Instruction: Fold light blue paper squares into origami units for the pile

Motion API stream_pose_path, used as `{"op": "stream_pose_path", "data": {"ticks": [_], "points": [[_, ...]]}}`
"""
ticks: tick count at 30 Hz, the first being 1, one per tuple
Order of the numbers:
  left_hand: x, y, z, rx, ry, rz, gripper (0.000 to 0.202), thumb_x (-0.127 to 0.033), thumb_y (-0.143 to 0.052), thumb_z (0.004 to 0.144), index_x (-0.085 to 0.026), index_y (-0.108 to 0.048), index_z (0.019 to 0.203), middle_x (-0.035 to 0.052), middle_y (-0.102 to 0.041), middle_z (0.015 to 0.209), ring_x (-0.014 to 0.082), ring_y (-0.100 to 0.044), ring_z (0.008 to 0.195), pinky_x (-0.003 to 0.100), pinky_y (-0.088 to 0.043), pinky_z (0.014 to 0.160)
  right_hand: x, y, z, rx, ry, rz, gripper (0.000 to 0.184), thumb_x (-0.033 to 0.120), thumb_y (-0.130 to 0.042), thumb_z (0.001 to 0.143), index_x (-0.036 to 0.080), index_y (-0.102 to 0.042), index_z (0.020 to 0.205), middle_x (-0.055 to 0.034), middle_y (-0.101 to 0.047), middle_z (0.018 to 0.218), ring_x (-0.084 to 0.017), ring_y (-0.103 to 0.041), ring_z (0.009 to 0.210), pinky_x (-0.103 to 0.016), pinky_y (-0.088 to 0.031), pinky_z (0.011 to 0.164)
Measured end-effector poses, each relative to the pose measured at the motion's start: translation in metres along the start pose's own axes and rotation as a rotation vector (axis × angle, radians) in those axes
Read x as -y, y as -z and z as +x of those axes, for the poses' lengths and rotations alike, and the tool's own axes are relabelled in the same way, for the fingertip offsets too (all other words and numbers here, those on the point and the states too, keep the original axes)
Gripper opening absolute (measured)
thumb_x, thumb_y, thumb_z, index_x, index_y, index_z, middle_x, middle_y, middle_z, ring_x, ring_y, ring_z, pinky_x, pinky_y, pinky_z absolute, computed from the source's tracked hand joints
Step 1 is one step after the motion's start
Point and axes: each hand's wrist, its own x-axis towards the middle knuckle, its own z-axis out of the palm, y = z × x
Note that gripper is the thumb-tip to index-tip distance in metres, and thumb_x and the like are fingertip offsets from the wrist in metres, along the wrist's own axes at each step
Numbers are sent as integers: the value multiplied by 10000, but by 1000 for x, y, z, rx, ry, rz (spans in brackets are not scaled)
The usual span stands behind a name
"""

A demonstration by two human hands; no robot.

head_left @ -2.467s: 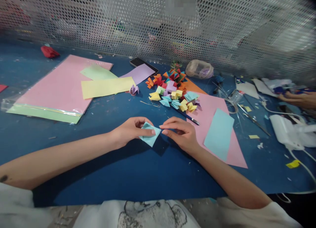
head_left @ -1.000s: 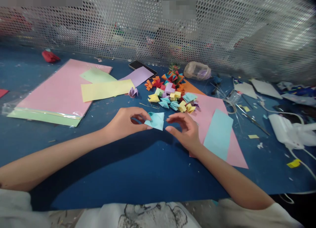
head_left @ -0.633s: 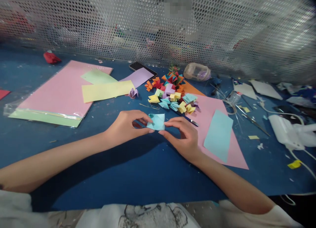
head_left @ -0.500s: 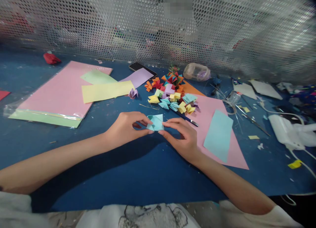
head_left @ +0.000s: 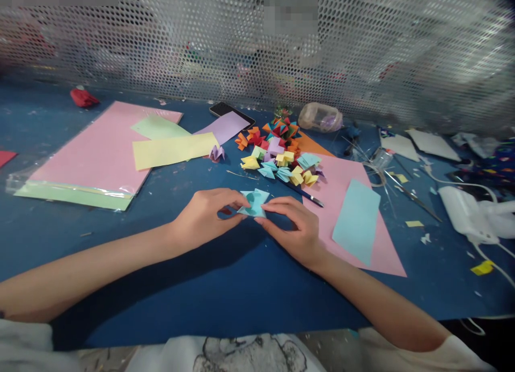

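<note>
Between my hands, just above the blue table, is a small piece of folded light-blue paper (head_left: 256, 202) with pointed corners and a hollow middle. My left hand (head_left: 207, 213) pinches its left side between thumb and fingers. On the opposite side, the thumb and index finger of my right hand (head_left: 295, 227) grip the edge. Beyond the paper lies a heap of small folded paper pieces (head_left: 284, 158) in yellow, blue, purple, red and orange. A single purple folded piece (head_left: 216, 153) sits apart to the left.
A plastic-wrapped pack of pink paper (head_left: 92, 152) lies left, with yellow (head_left: 173, 151) and purple strips beside a phone (head_left: 221, 109). Right are a pink sheet (head_left: 386, 248), a blue strip (head_left: 356, 221), a pen (head_left: 309, 196), a clear container (head_left: 319, 117) and a white power strip (head_left: 462, 213). Perforated metal stands behind.
The light-blue paper has tilted and opened up, now showing a hollow centre and pointed corners. Both hands have kept their pinch, shifting only slightly.
</note>
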Motion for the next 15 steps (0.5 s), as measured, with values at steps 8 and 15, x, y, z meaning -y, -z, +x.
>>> {"op": "stream_pose_path", "data": {"ticks": [8, 15], "points": [[-3, -3, -3, -40, 48, -64, 144, -238, -584, 813, -218, -630, 947, 15, -677, 935, 123, -648, 797, 220, -564, 740, 0, -1, -2, -24, 51, 9, 222, 180, -690, 769, 238, -657, 981, -49, -678, 909, -167, -654, 825, -317, -560, 734], [-6, 2, 4, -25, 174, -158, 318, -390, -726, 699, -200, -519, 848, -2, -649, 816, 137, -650, 765, 232, -557, 708, 2, 2, 0, -81, 68, -10, 235, 131, -688, 757, 235, -653, 965, -50, -680, 885, -172, -659, 805, -321, -566, 706]]}}
